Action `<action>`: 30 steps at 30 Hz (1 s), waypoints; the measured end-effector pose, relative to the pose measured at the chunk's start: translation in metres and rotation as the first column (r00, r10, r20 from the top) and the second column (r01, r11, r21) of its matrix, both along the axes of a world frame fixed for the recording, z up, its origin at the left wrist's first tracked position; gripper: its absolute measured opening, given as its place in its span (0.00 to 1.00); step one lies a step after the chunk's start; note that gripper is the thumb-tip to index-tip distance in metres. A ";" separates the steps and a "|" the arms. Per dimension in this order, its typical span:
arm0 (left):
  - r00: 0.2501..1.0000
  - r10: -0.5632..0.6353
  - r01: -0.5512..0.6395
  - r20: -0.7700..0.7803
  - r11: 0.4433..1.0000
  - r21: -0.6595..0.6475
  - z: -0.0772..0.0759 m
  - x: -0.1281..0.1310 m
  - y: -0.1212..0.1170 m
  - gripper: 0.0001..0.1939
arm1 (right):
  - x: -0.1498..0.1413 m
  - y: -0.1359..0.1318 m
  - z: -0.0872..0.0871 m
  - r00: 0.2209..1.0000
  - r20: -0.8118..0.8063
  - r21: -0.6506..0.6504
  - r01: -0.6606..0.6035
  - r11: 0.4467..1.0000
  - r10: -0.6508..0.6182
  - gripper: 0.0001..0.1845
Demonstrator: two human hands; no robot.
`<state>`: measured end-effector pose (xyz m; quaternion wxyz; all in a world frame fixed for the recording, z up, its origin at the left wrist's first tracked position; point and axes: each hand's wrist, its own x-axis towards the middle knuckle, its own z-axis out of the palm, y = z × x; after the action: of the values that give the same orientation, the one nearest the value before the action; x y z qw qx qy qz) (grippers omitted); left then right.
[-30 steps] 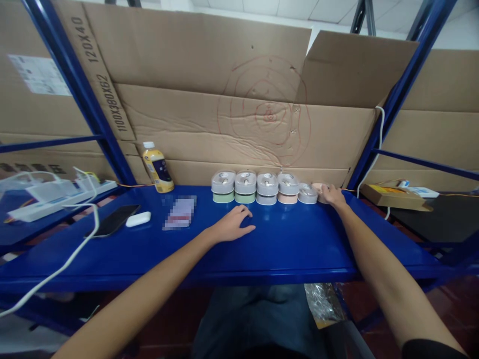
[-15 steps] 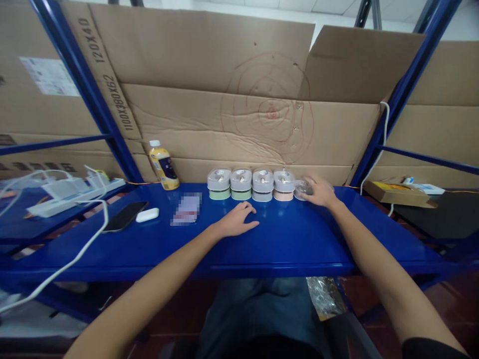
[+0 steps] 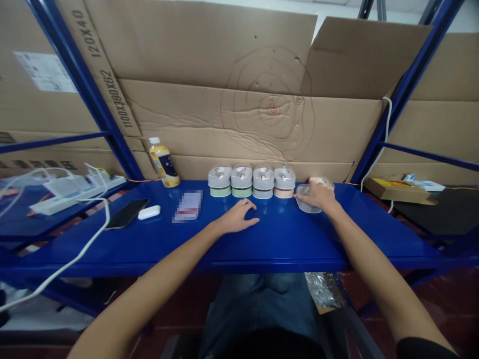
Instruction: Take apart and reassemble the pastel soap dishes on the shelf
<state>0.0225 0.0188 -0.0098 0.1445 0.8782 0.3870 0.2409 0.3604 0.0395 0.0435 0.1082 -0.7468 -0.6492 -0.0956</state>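
Note:
My left hand (image 3: 239, 215) rests on the blue shelf with its fingers loosely bent and apart, holding nothing. In front of it stands a row of small boxes with clear lids: a green one (image 3: 220, 191), another green one (image 3: 241, 191), a grey one (image 3: 263, 193) and a pale pink one (image 3: 284, 192). At the right end of the row, my right hand (image 3: 321, 195) grips a clear lid (image 3: 310, 207) that is tilted down to the front. Partly hidden behind that hand sits a peach-coloured box (image 3: 325, 181).
A yellow drink bottle (image 3: 164, 164) stands at the back left. Nearer lie a blurred-out phone (image 3: 188, 206), a white earbud case (image 3: 149, 212) and a black phone (image 3: 127, 214). A white cable (image 3: 90, 243) crosses the left edge. Cardboard (image 3: 187, 109) closes off the back.
My right hand has moved slightly, and the clear lid under it now shows further forward, apart from the peach-coloured box. The left hand has stayed in place.

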 end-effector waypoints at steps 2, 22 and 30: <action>1.000 0.018 -0.018 0.018 1.000 -0.005 -0.001 0.001 -0.002 0.25 | -0.001 0.002 -0.002 0.999 -0.040 -0.123 0.010 0.992 -0.015 0.46; 0.967 -0.024 0.043 0.255 0.997 -0.071 -0.008 0.004 -0.013 0.58 | -0.071 -0.036 -0.033 0.345 -0.306 0.200 -0.888 0.414 0.887 0.47; 0.991 0.028 -0.032 0.132 0.999 0.032 -0.004 -0.009 -0.026 0.40 | -0.055 -0.036 -0.064 0.505 -0.316 0.379 -0.709 0.595 0.803 0.39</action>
<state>0.0133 -0.0073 -0.0140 0.1510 0.8568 0.3856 0.3072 0.3053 0.0037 -0.0209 0.3624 -0.3702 -0.8520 0.0750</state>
